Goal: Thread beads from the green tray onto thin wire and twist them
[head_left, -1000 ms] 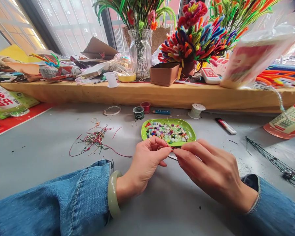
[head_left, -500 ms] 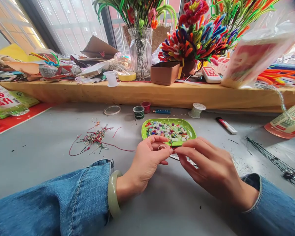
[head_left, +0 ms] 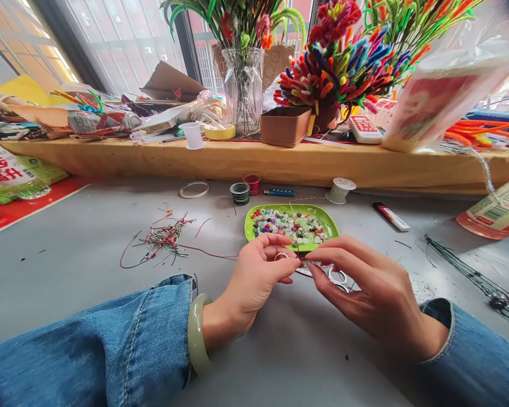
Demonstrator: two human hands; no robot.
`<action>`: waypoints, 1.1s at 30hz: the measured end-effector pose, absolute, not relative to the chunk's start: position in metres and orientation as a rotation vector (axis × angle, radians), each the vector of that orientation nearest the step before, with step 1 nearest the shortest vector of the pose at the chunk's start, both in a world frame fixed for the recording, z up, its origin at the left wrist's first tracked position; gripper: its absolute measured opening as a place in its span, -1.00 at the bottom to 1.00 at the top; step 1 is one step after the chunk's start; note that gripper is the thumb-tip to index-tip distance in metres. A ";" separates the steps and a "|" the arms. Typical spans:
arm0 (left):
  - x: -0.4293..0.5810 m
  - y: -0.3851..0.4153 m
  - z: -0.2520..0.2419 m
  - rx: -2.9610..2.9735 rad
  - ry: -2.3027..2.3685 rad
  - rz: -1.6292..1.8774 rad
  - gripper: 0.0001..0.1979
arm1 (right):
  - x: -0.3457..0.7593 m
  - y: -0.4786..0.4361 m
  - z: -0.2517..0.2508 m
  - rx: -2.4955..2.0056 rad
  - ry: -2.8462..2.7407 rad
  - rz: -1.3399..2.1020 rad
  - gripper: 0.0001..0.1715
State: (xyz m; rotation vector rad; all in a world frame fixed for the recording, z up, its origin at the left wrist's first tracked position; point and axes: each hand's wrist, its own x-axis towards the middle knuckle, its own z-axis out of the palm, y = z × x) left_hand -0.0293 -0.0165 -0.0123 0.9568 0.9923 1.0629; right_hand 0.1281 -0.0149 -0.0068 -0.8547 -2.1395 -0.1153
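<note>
Thumb and fingers of my left hand (head_left: 258, 282) pinch a thin red cord (head_left: 210, 252), which trails left to a heap of cut cord ends. My right hand (head_left: 367, 294) pinches the same cord at its fingertips, just right of the left thumb. A small loop of cord rises between the hands. The exact join is partly covered by fingers. Just beyond, a green tray (head_left: 249, 229) holds many loose coloured beads (head_left: 286, 221). Beneath the right fingers lies a metal object with silver loops (head_left: 338, 278), partly hidden, perhaps scissors.
Thread spools in green (head_left: 240, 194), red (head_left: 252, 183) and white (head_left: 340, 190) stand behind the tray. A lighter (head_left: 391, 217) lies right of it, and beaded dark cords (head_left: 475, 282) farther right. Left is the heap of cord scraps (head_left: 165, 237). A cluttered ledge (head_left: 152, 161) runs behind.
My right hand has shifted slightly right, its fingertips parting a little from the left thumb. More of the silver loops beneath shows. The left hand has barely moved.
</note>
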 end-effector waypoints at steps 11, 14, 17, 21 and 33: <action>-0.029 -0.017 -0.011 0.976 0.984 1.027 -0.72 | 0.139 -0.008 -0.007 -0.703 -2.382 -0.301 -0.76; -0.029 -0.017 -0.011 0.982 0.985 1.011 -0.74 | 0.139 -0.008 -0.007 -0.699 -2.420 -0.308 -0.77; -0.028 -0.017 -0.012 0.998 0.977 1.011 -0.75 | 0.137 -0.008 -0.007 -0.699 -2.430 -0.340 -0.81; -0.028 -0.017 -0.015 1.025 0.949 1.020 -0.77 | 0.133 -0.008 -0.008 -0.707 -2.411 -0.419 -0.86; -0.031 -0.017 -0.018 0.979 0.928 1.042 -0.78 | 0.139 -0.005 -0.003 -0.581 -2.364 -0.646 -0.83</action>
